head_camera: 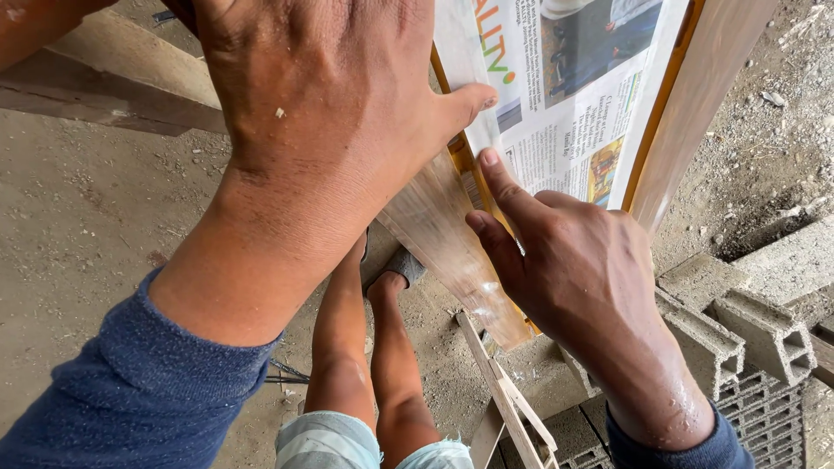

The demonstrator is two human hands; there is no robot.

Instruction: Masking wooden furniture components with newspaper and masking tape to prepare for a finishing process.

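A sheet of newspaper point(569, 104) lies inside a wooden frame point(443, 234) held above the dirt floor. My left hand point(321, 113) rests flat over the frame's left rail, thumb stretched onto the paper's edge. My right hand point(573, 269) sits at the lower corner of the frame, with index and middle fingers pressing the paper's bottom edge against the wood. Both sleeves are blue. My bare legs point(373, 365) show below, under the frame.
Grey hollow concrete blocks point(738, 339) are stacked at the lower right. Thin wooden strips point(508, 399) lean near the frame's lower corner. A wooden beam point(113, 87) crosses the upper left. The floor is packed dirt point(78, 226) with rubble at the right.
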